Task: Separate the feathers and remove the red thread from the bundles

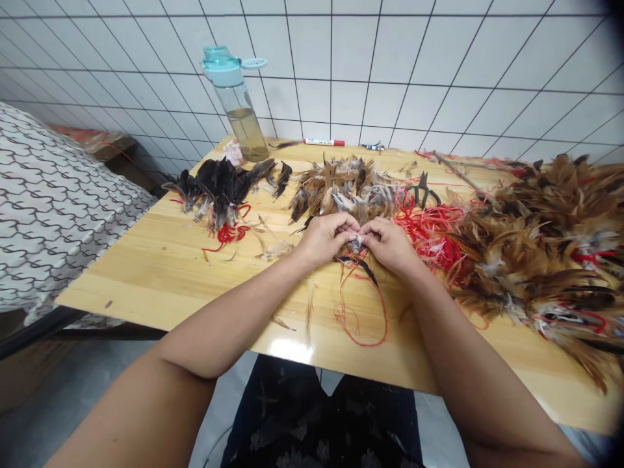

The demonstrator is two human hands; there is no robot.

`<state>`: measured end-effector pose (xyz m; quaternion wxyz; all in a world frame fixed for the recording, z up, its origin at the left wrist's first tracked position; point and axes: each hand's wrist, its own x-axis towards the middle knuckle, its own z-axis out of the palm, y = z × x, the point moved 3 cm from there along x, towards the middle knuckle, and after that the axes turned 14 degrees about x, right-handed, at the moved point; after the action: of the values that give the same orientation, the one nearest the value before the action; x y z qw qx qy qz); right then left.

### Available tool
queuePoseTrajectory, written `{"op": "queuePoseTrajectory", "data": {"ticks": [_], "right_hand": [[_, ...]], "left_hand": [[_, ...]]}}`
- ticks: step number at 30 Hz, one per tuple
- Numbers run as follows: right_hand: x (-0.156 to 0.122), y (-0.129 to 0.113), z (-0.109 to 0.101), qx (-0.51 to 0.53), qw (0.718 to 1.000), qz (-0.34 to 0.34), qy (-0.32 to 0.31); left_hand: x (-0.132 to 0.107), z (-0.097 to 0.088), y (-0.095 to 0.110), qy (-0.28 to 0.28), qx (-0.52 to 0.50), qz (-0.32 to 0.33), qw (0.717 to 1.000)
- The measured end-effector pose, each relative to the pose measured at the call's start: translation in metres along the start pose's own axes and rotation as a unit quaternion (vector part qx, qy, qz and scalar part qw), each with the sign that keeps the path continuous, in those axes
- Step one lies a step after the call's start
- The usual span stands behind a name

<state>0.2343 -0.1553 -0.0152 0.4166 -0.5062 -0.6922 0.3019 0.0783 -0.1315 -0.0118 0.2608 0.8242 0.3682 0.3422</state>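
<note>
My left hand (324, 237) and my right hand (387, 244) meet over the middle of the wooden table (160, 266), fingers pinched together on a small bundle of feathers (355, 246) with pale fluffy quill ends. Dark feather tips hang below the bundle. A loose red thread (363, 318) trails from the bundle and loops on the table towards me. Just beyond my hands lies a heap of brown feathers (344, 188).
A pile of black feathers (219, 185) lies at the left, with red thread beside it. A big mass of brown tied feathers (546, 240) and tangled red cord (431, 231) fills the right. Pliers (423, 190), a water bottle (236, 104) and a marker (324, 142) sit near the tiled wall.
</note>
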Motion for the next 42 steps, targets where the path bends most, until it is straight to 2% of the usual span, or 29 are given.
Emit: {"op": "queuePoseTrajectory", "data": {"ticks": [7, 12, 16, 23, 29, 32, 38, 42], "right_hand": [[-0.004, -0.011, 0.001, -0.103, 0.994, -0.033, 0.003], [-0.010, -0.022, 0.005, -0.228, 0.973, -0.023, 0.008], [-0.010, -0.022, 0.007, -0.249, 0.968, -0.016, -0.011], [-0.011, -0.025, 0.005, -0.302, 0.953, -0.005, -0.042], [-0.013, -0.031, 0.004, -0.368, 0.929, -0.027, -0.036], [-0.015, -0.033, 0.004, -0.378, 0.925, -0.023, -0.031], [-0.016, -0.032, 0.009, -0.334, 0.943, -0.001, -0.007], [-0.016, -0.032, 0.012, -0.331, 0.944, -0.005, 0.003]], "left_hand": [[0.000, -0.002, 0.003, 0.036, 0.059, 0.023, 0.997], [0.000, -0.002, 0.001, 0.063, 0.068, 0.015, 0.996], [0.000, -0.001, 0.001, 0.054, 0.045, 0.004, 0.998], [-0.001, -0.002, 0.005, 0.055, 0.060, 0.022, 0.996], [-0.001, -0.001, 0.005, 0.064, 0.063, 0.044, 0.995], [-0.001, 0.000, 0.006, 0.066, 0.068, 0.048, 0.994], [-0.002, -0.003, 0.008, 0.078, 0.095, 0.072, 0.990], [-0.001, -0.006, 0.007, 0.088, 0.114, 0.094, 0.985]]}}
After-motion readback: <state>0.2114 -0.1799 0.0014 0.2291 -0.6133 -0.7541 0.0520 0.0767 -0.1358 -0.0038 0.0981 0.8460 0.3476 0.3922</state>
